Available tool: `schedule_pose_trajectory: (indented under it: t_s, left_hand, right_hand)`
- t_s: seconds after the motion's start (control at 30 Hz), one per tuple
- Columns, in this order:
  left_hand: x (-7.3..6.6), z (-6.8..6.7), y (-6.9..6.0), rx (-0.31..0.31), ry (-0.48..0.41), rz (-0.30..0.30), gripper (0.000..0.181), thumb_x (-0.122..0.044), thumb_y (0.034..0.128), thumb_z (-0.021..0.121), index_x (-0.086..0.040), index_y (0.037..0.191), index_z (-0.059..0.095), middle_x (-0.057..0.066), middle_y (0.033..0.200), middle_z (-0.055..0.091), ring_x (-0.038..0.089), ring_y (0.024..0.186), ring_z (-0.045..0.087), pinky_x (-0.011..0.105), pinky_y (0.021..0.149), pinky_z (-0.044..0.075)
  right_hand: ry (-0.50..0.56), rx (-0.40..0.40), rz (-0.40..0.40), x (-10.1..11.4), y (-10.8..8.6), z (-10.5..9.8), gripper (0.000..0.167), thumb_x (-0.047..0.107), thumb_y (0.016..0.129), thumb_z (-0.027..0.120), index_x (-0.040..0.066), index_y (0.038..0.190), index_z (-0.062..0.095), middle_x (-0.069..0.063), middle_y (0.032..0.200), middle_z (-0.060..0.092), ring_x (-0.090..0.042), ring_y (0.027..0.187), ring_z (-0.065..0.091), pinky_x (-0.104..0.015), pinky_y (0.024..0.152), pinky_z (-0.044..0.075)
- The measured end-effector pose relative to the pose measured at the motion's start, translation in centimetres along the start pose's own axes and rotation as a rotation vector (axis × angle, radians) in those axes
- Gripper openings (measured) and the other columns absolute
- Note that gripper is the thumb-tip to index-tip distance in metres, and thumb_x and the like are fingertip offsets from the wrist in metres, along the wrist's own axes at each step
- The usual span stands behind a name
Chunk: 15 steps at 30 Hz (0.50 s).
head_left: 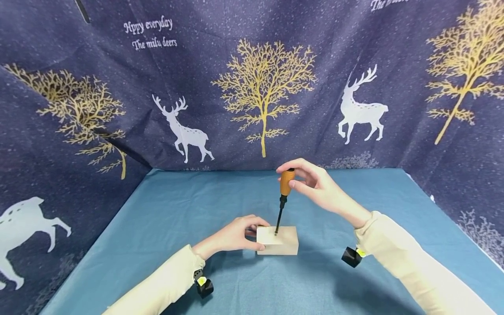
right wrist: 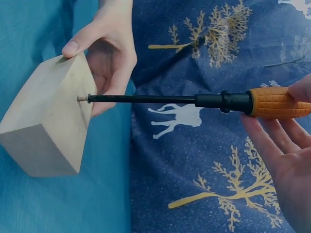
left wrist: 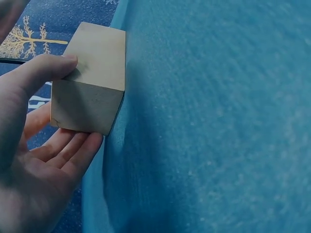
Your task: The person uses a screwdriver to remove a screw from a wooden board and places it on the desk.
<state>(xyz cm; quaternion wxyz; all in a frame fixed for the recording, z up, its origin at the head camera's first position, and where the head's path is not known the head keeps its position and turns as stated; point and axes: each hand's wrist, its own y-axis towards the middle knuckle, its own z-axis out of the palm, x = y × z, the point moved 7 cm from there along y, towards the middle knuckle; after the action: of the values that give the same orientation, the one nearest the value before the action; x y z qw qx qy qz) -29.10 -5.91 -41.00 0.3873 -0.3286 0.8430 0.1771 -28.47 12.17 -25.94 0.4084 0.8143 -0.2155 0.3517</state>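
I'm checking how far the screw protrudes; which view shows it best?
The right wrist view: it shows the screw close up, protruding from the block. The head view shows it tiny under the screwdriver; the left wrist view doesn't.

A pale block (head_left: 282, 247) rests on the blue cloth (head_left: 201, 201).

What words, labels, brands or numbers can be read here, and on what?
"Hppy everyday": dark blue deer-print backdrop, upper left.
"The milu deers": backdrop, just below.
"The milu": backdrop, top right; rest cut off.
White marks beside the left hand, left wrist view: too hidden to read.
Wooden block and screwdriver: no readable text.
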Motion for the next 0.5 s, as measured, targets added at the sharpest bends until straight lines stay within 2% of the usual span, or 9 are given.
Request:
schedule_pose_trajectory:
  t_s: [0.13, 0.27, 0.37, 0.5]
  left_hand:
    - [-0.06, -0.01, -0.01, -0.009, -0.005, 0.021, 0.048, -0.024, 0.0848, 0.079, -0.018, 0.129, 0.062, 0.004, 0.120, 0.061, 0.016, 0.107, 0.065, 0.024, 0.094, 0.054]
    - [0.00, 0.00, -0.08, -0.013, -0.012, 0.012, 0.049, -0.025, 0.0841, 0.080, -0.018, 0.129, 0.062, 0.004, 0.119, 0.061, 0.017, 0.107, 0.066, 0.023, 0.094, 0.053]
    - [-0.04, 0.03, -0.13, -0.016, -0.021, 0.003, 0.049, -0.025, 0.0837, 0.080, -0.018, 0.129, 0.063, 0.004, 0.119, 0.062, 0.016, 0.107, 0.066, 0.023, 0.095, 0.053]
    - [0.08, 0.04, -0.19, -0.019, -0.038, -0.021, 0.049, -0.023, 0.0828, 0.081, -0.020, 0.128, 0.063, 0.001, 0.118, 0.062, 0.013, 0.107, 0.065, 0.022, 0.095, 0.052]
  right_hand:
    - [0.013, -0.002, -0.005, 0.04, 0.18, -0.17, 0.035, 0.001, 0.099, 0.054, 0.006, 0.133, 0.054, -0.011, 0.127, 0.060, -0.027, 0.120, 0.061, -0.031, 0.094, 0.054]
    - [0.013, -0.006, 0.011, -0.17, 0.16, -0.30, 0.037, 0.003, 0.099, 0.056, 0.005, 0.136, 0.053, -0.010, 0.129, 0.061, -0.022, 0.120, 0.062, -0.032, 0.096, 0.054]
    - [0.037, -0.001, 0.002, -0.30, 0.22, -0.30, 0.038, 0.003, 0.100, 0.054, 0.003, 0.138, 0.052, -0.010, 0.136, 0.058, -0.018, 0.123, 0.062, -0.031, 0.096, 0.054]
    - [0.097, 0.005, -0.005, -0.38, 0.40, -0.19, 0.037, 0.002, 0.101, 0.050, -0.001, 0.139, 0.049, -0.012, 0.144, 0.053, -0.020, 0.128, 0.059, -0.031, 0.099, 0.052]
